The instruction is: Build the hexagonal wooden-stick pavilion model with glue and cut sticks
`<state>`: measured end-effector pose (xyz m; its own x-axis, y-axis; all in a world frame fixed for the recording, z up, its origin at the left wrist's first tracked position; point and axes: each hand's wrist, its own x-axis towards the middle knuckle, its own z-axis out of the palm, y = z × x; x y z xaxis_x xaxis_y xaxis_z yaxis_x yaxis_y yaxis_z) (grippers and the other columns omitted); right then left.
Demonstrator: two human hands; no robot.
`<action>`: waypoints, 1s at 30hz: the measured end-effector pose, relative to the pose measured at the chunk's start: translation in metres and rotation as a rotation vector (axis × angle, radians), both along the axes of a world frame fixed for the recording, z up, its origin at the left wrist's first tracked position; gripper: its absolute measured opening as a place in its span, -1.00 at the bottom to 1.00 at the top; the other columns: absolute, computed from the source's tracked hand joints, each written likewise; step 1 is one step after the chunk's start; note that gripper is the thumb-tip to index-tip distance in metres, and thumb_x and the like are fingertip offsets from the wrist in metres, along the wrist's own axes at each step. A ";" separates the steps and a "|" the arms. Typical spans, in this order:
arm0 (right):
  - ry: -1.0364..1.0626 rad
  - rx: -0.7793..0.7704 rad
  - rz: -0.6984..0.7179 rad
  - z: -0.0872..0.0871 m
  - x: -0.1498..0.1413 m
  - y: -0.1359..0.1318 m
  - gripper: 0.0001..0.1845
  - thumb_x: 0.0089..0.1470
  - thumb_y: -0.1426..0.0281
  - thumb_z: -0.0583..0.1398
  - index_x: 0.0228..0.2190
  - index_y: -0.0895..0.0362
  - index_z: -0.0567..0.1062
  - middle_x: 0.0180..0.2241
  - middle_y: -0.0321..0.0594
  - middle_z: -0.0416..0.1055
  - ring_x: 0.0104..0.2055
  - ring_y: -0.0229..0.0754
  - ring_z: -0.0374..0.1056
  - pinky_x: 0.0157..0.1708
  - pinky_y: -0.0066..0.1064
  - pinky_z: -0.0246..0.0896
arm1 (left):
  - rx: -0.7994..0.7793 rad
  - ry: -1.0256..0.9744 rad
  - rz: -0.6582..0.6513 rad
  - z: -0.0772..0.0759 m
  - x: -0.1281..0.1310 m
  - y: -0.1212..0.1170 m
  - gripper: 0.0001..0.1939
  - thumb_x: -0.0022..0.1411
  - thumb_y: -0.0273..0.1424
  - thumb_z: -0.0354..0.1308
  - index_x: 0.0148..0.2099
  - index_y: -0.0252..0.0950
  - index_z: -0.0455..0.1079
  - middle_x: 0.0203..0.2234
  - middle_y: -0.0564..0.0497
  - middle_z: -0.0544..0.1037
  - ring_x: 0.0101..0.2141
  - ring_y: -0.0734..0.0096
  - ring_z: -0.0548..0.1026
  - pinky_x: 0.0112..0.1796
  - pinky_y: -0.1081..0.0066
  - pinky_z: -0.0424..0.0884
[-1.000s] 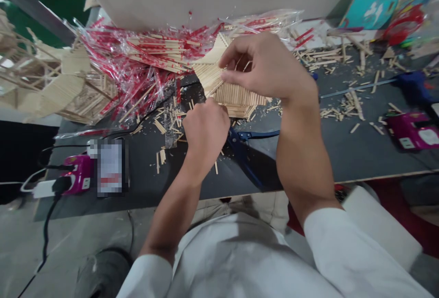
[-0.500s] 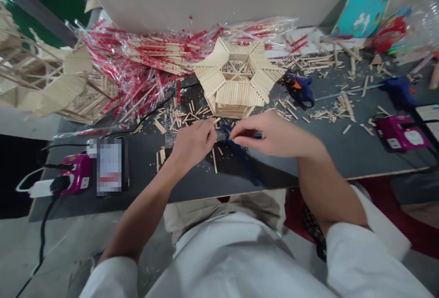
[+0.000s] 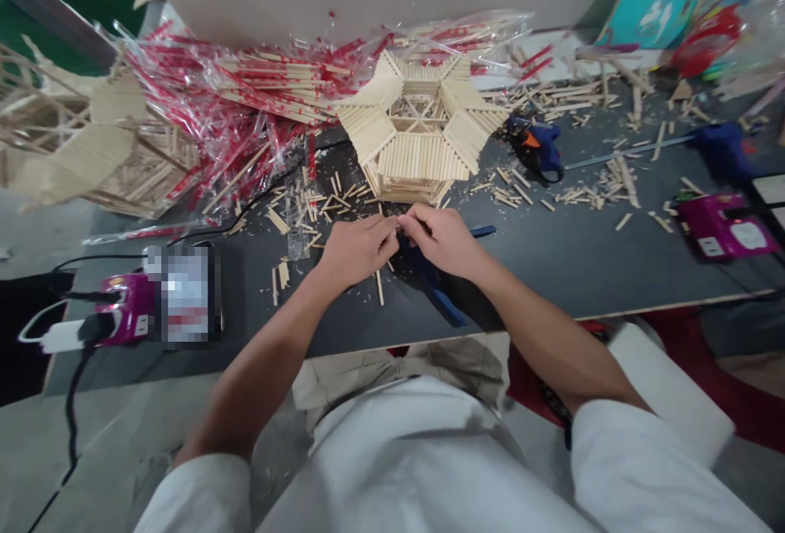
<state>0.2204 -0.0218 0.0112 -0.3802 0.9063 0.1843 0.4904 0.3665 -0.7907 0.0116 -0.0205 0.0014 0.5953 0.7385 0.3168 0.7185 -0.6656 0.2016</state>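
My left hand (image 3: 361,250) and my right hand (image 3: 446,244) meet at the fingertips above the table, both closed in a pinch. Whatever is between the fingers is too small and covered to make out. Under my right hand lies a tool with blue handles (image 3: 442,297); its head is hidden. Just beyond my fingers stands a star-shaped structure of wooden sticks (image 3: 423,155), with an open lattice at its centre. Cut stick pieces (image 3: 336,203) are scattered to the left of it, around a clear plastic ruler-like strip (image 3: 298,226).
Red-marked plastic wrappers with sticks (image 3: 270,91) are heaped at the back left, beside another stick structure (image 3: 91,149). A blue glue gun (image 3: 540,145) lies right of the star. Purple power adapters (image 3: 727,226) sit at both sides; a phone (image 3: 187,292) lies left.
My right hand has come left and down to meet my left hand at the fingertips. The blue handles now show spread apart beneath it. The view has shifted slightly.
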 end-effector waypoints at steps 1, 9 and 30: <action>0.017 0.006 -0.012 0.000 0.000 0.000 -0.57 0.43 0.13 0.07 -0.42 0.10 0.39 -0.51 -0.28 0.40 -0.44 -0.22 0.29 -0.32 -0.36 0.09 | 0.007 -0.026 0.006 -0.002 0.001 0.001 -0.69 0.50 -0.38 -0.08 -0.16 -0.28 0.50 -0.39 -0.03 0.61 -0.40 0.40 0.52 -0.47 0.36 0.07; 0.055 0.015 -0.011 -0.003 0.006 0.004 -0.58 0.40 0.13 0.10 -0.43 0.11 0.43 -0.53 -0.30 0.40 -0.46 -0.24 0.28 -0.34 -0.37 0.11 | -0.006 -0.084 0.006 -0.009 0.009 0.004 -0.68 0.49 -0.39 -0.09 -0.17 -0.29 0.50 -0.41 -0.02 0.58 -0.44 0.43 0.48 -0.47 0.38 0.05; -0.005 0.122 0.060 -0.009 0.010 0.008 -0.60 0.45 0.14 0.06 -0.36 0.09 0.44 -0.46 -0.25 0.41 -0.40 -0.18 0.32 -0.29 -0.34 0.11 | -0.011 0.034 0.048 -0.004 0.007 -0.002 -0.63 0.54 -0.37 -0.13 0.01 -0.28 0.52 -0.34 -0.06 0.62 -0.34 0.37 0.57 -0.43 0.35 0.14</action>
<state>0.2306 -0.0141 0.0025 -0.4339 0.8531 0.2897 0.4686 0.4883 -0.7362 0.0187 -0.0222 -0.0024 0.5694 0.7695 0.2891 0.7560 -0.6283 0.1834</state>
